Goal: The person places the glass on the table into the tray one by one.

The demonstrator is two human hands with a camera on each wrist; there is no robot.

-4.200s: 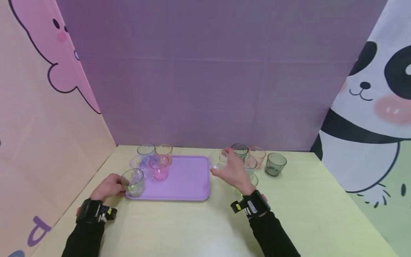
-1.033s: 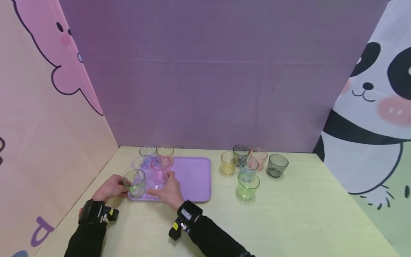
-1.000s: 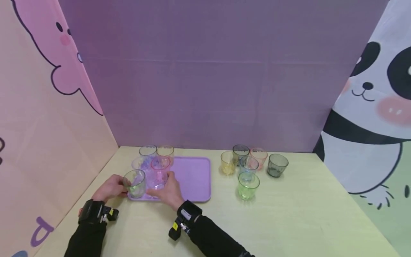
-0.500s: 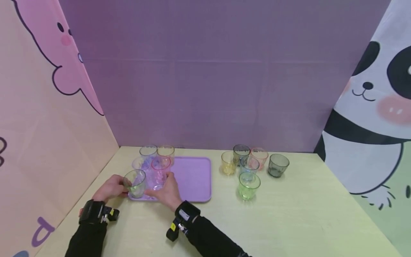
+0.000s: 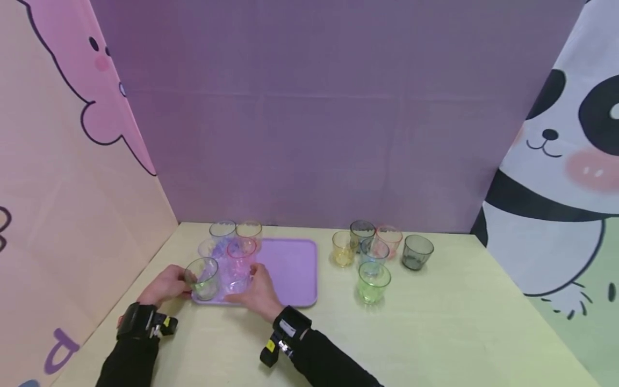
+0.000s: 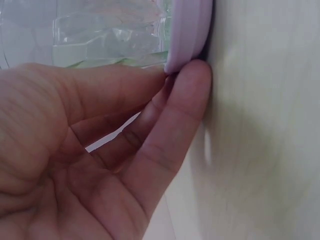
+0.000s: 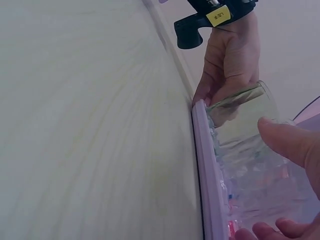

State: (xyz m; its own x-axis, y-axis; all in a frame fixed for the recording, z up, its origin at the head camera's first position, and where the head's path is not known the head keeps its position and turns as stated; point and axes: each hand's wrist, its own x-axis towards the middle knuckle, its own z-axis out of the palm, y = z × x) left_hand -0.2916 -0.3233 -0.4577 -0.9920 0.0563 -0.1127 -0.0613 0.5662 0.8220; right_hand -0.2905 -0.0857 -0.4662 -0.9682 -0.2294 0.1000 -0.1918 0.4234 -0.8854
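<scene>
A pale purple tray (image 5: 291,271) lies at the left of the table with several glasses grouped on its left half. With thumb and fingers, my left hand (image 5: 163,286) pinches the tray's edge beside its near left corner. A faintly green glass (image 5: 206,289) stands upright right at those fingertips. My right hand (image 5: 261,295) holds a clear glass (image 5: 237,284) near the tray's front edge, thumb on one side and fingers on the other. Behind that glass stands a pink glass (image 5: 242,251). In the right wrist view the thumb (image 7: 285,140) lies against clear glass.
Right of the tray stand a yellow glass (image 5: 343,252), a bright green glass (image 5: 373,287), a blue one (image 5: 374,251) and a smoky grey one (image 5: 417,254), with others behind. A purple backdrop (image 5: 309,134) rises at the table's back edge.
Since about four seconds ago, my right hand has carried the clear glass leftward and down to the tray. In the last second it has barely shifted. My left hand keeps its place.
</scene>
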